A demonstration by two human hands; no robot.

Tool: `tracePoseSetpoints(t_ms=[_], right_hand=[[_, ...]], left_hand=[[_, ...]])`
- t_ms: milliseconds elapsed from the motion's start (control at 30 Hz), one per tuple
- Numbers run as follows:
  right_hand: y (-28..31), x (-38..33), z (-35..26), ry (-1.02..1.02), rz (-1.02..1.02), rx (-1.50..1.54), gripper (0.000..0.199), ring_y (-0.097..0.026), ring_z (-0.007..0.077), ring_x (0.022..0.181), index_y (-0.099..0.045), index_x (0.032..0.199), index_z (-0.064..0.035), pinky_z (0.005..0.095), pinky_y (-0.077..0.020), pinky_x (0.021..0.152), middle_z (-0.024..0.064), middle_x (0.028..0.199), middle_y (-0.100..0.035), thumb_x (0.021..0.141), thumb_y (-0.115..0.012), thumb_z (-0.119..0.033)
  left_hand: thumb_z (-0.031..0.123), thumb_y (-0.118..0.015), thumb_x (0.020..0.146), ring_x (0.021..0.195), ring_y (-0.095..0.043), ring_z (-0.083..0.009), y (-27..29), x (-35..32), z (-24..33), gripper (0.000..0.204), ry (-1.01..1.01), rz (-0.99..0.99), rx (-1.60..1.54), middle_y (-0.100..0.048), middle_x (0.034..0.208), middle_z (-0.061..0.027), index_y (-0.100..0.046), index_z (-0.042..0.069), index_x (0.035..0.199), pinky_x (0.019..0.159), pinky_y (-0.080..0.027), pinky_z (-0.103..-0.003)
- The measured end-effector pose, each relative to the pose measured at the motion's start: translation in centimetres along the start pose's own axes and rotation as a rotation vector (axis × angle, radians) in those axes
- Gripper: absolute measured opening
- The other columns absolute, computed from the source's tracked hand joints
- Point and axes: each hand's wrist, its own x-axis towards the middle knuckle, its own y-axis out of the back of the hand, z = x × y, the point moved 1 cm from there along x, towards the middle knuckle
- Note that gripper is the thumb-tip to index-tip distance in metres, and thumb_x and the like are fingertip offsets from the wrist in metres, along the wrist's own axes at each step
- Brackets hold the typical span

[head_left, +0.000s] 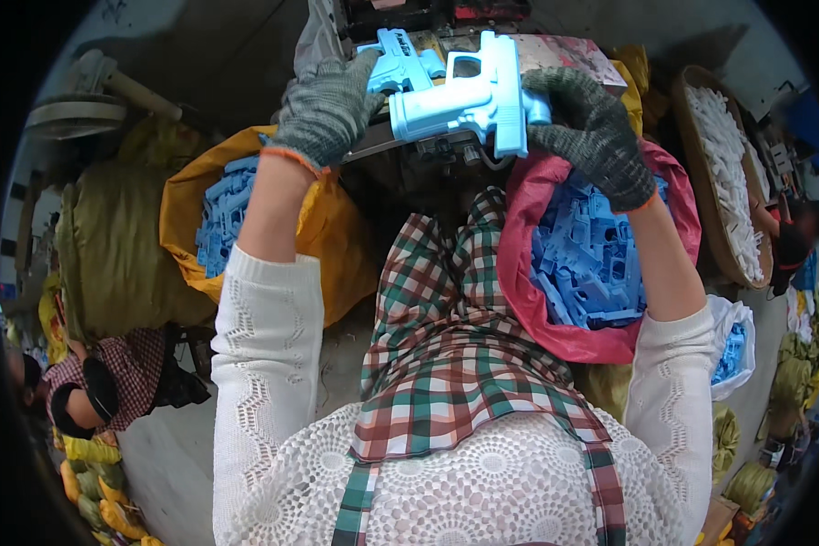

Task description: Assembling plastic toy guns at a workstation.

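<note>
My left hand (329, 111), in a dark grey knitted glove, is closed at the left end of a light-blue plastic toy pistol (399, 65) with dark print on its side. That pistol is over the machine bench, partly behind a nearer one. My right hand (593, 132), gloved the same way, grips the nearer light-blue toy pistol (482, 96) at its right side. This one's slide stands upright in view and its thick rounded handle points left, toward my left hand. The palm-side fingers of both hands are partly hidden.
A yellow sack (314, 273) of blue plastic parts stands at my left, a pink sack (601, 341) of similar parts at my right. Farther right are a basket (682, 118) of white pieces and a white bag (742, 369). Other people sit at both sides.
</note>
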Motion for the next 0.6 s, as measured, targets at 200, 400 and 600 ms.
tracePoseSetpoints(t_ms=[200,400,600], right_hand=[[-1.6,4.1,2.9,0.238,0.002,-0.068,0.044,-0.059,0.0166,0.102,-0.062,0.113,-0.0096,0.0286,-0.0461,0.090,0.0074,0.113,-0.062,0.071,-0.076,-0.018],[-5.2,10.1,6.3,0.338,-0.153,-0.338,0.040,-0.052,0.0258,0.114,-0.060,0.118,-0.0145,0.0342,-0.0407,0.098,0.0103,0.126,-0.054,0.080,-0.066,-0.024],[-2.9,7.8,3.4,0.369,-0.110,-0.368,0.031,-0.058,0.0266,0.102,-0.063,0.105,-0.0074,0.0349,-0.0451,0.089,0.0115,0.110,-0.061,0.081,-0.064,-0.026]], left_hand=[[0.031,-0.059,0.084,0.110,-0.049,-0.0336,-6.3,-6.8,-2.9,0.056,0.041,0.517,-0.037,-0.052,0.119,-0.0176,-0.043,0.005,0.130,0.094,-0.038,-0.045],[0.033,-0.069,0.076,0.116,-0.045,-0.0402,-7.0,-14.8,-11.5,0.073,0.448,0.456,0.266,-0.046,0.126,-0.0255,-0.037,0.004,0.134,0.100,-0.033,-0.046],[0.029,-0.069,0.076,0.118,-0.043,-0.0389,-9.0,-15.9,-11.3,0.071,0.234,0.274,0.016,-0.045,0.127,-0.0258,-0.038,0.005,0.135,0.103,-0.030,-0.046]])
